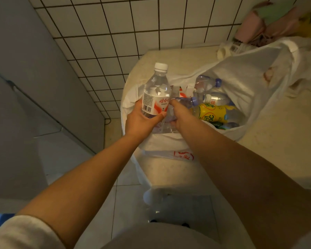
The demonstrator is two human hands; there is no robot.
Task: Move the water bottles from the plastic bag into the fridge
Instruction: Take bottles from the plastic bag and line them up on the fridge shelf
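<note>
Now the left hand (142,119) grips a water bottle (155,92); right hand (178,114) digs in the plastic bag (250,72), grip hidden. Fridge next.

A wall of small white square tiles (115,33) with dark grout fills the top of the view and meets the far edge of a pale speckled counter (276,141), whose near left corner overhangs a floor of large light tiles (126,203). A tall grey panel (25,78), crossed by a dark diagonal seam, stands along the left side against the tiled wall. At the counter's far right corner lies a blurred heap of pink, green and yellow items (276,24), and the light is dim and warm.
</note>
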